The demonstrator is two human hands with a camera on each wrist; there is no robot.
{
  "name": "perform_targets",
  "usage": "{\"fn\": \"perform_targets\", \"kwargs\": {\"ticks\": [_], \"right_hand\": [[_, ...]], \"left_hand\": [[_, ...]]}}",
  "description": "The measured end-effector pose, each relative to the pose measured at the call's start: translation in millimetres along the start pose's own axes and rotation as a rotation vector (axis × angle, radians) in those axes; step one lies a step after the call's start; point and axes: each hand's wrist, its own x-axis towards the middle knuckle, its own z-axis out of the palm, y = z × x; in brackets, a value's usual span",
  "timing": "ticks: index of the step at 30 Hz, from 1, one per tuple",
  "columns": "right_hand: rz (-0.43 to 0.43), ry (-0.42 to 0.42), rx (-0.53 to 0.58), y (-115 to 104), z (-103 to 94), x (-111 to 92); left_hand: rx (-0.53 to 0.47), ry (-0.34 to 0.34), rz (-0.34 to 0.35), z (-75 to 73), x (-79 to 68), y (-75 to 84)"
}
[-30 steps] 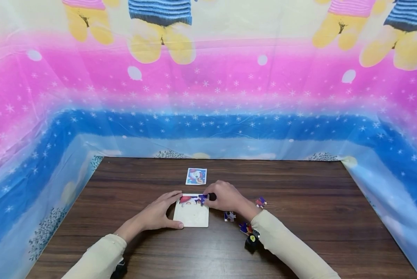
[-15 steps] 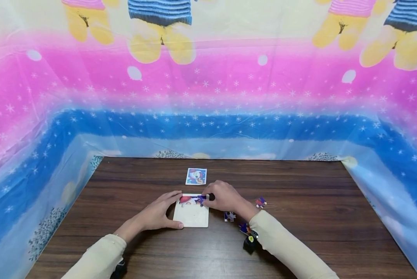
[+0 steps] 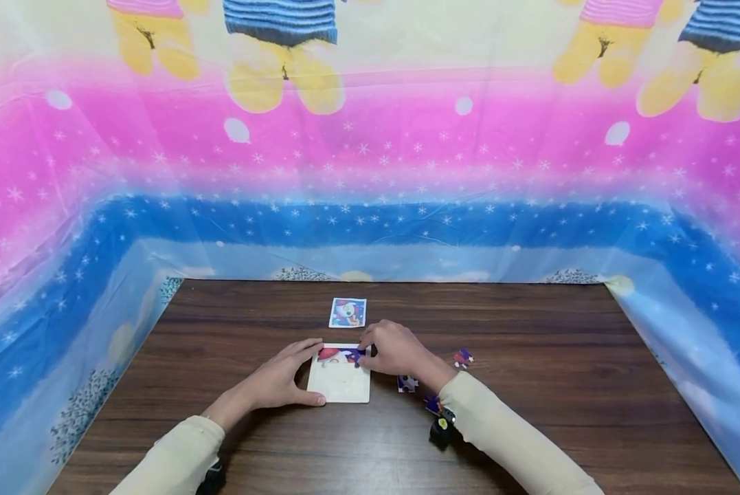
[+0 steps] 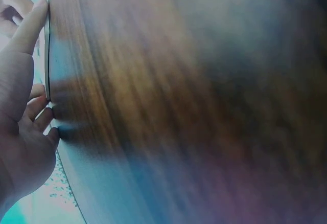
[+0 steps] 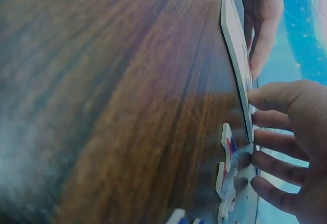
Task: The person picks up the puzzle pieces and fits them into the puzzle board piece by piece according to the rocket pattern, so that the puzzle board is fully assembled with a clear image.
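A white square puzzle board (image 3: 339,385) lies on the table, with joined pieces (image 3: 329,355) of a picture along its far side. My left hand (image 3: 277,379) grips the board's left side, thumb at the near corner and index finger at the far one. At the far right corner, my right hand (image 3: 397,349) holds a purple puzzle piece (image 3: 354,356) between thumb and index finger, down in the board. The fingers partly cover that piece. In the right wrist view the right thumb (image 5: 273,95) touches the board's edge and the other fingers are spread.
Loose puzzle pieces lie right of the board: one (image 3: 408,384) close by, one (image 3: 464,358) farther right, one (image 3: 431,404) partly behind the right wrist. A small picture card (image 3: 348,313) lies beyond the board. Printed cloth (image 3: 370,223) surrounds the table's back and sides.
The purple piece has settled flatter into the far right corner, beside the joined pieces. My right hand and forearm have shifted slightly left; my left hand stays where it was.
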Motion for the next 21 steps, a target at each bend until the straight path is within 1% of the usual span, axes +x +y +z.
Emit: {"fn": "perform_targets", "kwargs": {"ticks": [5, 10, 12, 15, 21], "right_hand": [[-0.011, -0.017, 0.005, -0.3, -1.1, -0.8], [-0.029, -0.027, 0.062, 3.3, -6.4, -6.8], [-0.035, -0.014, 0.083, 5.9, -9.6, -10.8], [-0.050, 0.031, 0.105, 9.8, -14.2, -17.7], [-0.042, 0.097, 0.114, 17.0, -21.2, -37.6]], "left_hand": [[0.007, 0.000, -0.002, 0.3, 0.2, -0.1], [0.011, 0.001, -0.003, 0.9, 0.2, -0.2], [0.011, 0.003, -0.002, 0.9, 0.2, -0.1], [0.013, 0.005, 0.000, 0.7, -0.1, 0.0], [0.015, 0.010, 0.006, 0.8, 0.0, 0.2]]}}
